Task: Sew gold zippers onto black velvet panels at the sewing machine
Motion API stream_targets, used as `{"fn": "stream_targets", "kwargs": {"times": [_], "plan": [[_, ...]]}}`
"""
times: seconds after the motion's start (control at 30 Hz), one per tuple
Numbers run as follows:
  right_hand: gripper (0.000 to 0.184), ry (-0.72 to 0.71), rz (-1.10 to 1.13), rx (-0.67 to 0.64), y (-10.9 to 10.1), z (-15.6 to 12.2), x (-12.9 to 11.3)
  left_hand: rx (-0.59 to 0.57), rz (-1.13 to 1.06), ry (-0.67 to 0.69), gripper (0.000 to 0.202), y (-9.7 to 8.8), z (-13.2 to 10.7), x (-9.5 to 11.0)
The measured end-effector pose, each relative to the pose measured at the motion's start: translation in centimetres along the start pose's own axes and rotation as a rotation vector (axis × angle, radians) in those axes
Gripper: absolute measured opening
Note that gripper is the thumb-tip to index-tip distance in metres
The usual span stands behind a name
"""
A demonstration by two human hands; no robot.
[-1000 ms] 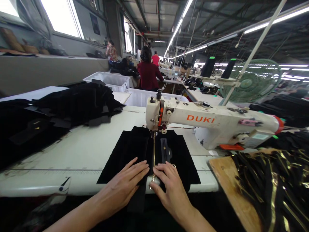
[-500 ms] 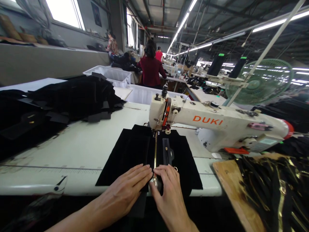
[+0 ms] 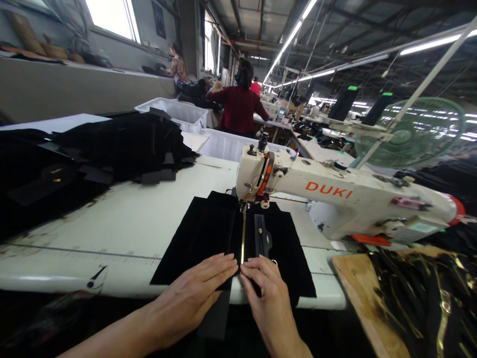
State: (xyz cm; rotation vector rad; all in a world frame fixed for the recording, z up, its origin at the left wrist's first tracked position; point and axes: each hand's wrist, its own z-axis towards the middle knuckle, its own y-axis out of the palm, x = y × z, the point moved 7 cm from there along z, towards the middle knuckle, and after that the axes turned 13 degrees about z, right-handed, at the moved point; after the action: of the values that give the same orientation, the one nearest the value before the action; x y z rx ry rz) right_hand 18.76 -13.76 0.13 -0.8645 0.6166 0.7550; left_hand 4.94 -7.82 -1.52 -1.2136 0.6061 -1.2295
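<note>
A black fabric panel [image 3: 208, 233] lies flat under the sewing machine's presser foot [image 3: 243, 206]. A gold-toothed zipper [image 3: 243, 238] runs straight down its middle from the foot toward me. My left hand [image 3: 203, 278] is spread flat on the panel, left of the zipper, fingers extended side by side. My right hand [image 3: 266, 281] has its thumb and fingertips bent together at the zipper's near end, which they cover. Just beyond that hand, a dark trim piece with a small zipper [image 3: 263, 236] sits on the panel's right part, with a gold ring [image 3: 275, 262] below it.
The white sewing machine [image 3: 290, 174] stands on the pale table [image 3: 122, 219]. Stacked black pieces [image 3: 122, 144] lie left; black zippers with gold teeth [image 3: 421, 293] lie right on a wooden board [image 3: 357, 278]. White bins [image 3: 179, 112], a green fan [image 3: 406, 132] and a co-worker [image 3: 242, 104] are beyond.
The view has shifted slightly, moving the scene right. My right fingers have closed in at the zipper's near end, hiding the gold slider that showed there. The co-worker's left arm now reaches out sideways.
</note>
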Motion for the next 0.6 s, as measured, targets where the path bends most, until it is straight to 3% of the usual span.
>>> {"fn": "stream_targets", "kwargs": {"times": [0.13,0.3,0.5,0.6], "plan": [[0.018,-0.002,0.019,0.017,-0.1,0.3,-0.1,-0.022,0.061,0.066,0.076,0.4,-0.2,0.4],[0.019,0.018,-0.020,0.013,0.0,0.6,-0.2,-0.040,0.145,0.109,0.076,0.8,-0.4,0.8],[0.026,0.096,-0.097,-0.079,0.0,0.7,0.5,-0.007,0.180,0.142,0.075,-0.9,0.1,1.4],[0.034,0.044,-0.103,-0.089,-0.3,0.9,0.5,-0.050,0.149,0.131,0.074,-1.9,0.6,1.4]]}}
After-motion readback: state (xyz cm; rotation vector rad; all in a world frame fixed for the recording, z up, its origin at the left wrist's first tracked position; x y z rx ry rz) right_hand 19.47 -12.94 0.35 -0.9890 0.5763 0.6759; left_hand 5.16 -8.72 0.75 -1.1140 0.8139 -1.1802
